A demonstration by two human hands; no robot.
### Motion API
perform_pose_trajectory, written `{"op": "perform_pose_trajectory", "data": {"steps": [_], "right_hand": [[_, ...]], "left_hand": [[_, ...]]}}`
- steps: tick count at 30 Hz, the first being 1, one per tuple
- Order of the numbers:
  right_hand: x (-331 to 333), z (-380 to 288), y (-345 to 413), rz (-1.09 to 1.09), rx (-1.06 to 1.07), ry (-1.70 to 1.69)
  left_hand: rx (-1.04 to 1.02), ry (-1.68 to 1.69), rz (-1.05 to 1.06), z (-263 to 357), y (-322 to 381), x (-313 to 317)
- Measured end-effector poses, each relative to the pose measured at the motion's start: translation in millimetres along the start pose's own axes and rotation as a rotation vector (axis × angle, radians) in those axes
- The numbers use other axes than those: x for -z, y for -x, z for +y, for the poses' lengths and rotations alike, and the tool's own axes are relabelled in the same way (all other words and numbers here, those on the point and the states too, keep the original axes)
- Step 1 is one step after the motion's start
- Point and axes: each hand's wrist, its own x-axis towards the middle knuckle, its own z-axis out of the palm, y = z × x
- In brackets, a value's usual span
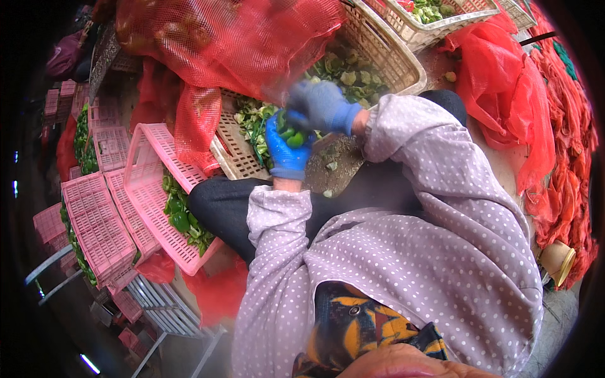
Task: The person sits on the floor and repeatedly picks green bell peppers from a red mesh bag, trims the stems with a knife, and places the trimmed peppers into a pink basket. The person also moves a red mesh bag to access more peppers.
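My left hand (288,151), in a blue coated glove, is closed around a green bell pepper (296,138) in front of my knees. Against the pepper's upper side is my right hand (321,104), in a worn blue-grey glove; it is blurred, and whether its fingers hold anything is hidden. Below and behind the hands, a whitish plastic crate (243,153) holds pale green pepper scraps. More scraps (352,71) lie in the larger off-white crate (401,61) beyond my right hand. By my left knee a tilted pink crate (151,189) holds green peppers (179,220).
A red mesh sack (227,42) with contents bulges over the crates ahead. Stacked pink crates (97,222) and a metal rack (163,302) stand at the left. Red mesh bags (505,90) lie heaped on the right, near a beige container (557,262). Another scrap-filled crate (439,26) is at the top.
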Motion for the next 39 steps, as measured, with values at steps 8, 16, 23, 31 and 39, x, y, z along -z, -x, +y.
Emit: {"op": "perform_pose_trajectory", "data": {"steps": [8,16,23,31,39], "right_hand": [[11,102,-37,-0.139,-0.464,0.048],[-62,188,-86,-0.186,-0.312,0.167],[-107,228,-91,-0.312,-0.551,-0.090],[-3,140,-101,-0.614,-0.402,-0.126],[51,-28,-14,-0.359,-0.118,-0.903]], "left_hand": [[-0.537,-0.573,0.099,35,57,-48],[-1.304,-1.930,1.028,238,128,-54],[-0.463,-1.228,0.101,154,31,-50],[-0.056,-0.993,0.025,141,27,-43],[0.331,-0.044,-0.351,88,30,-46]]}}
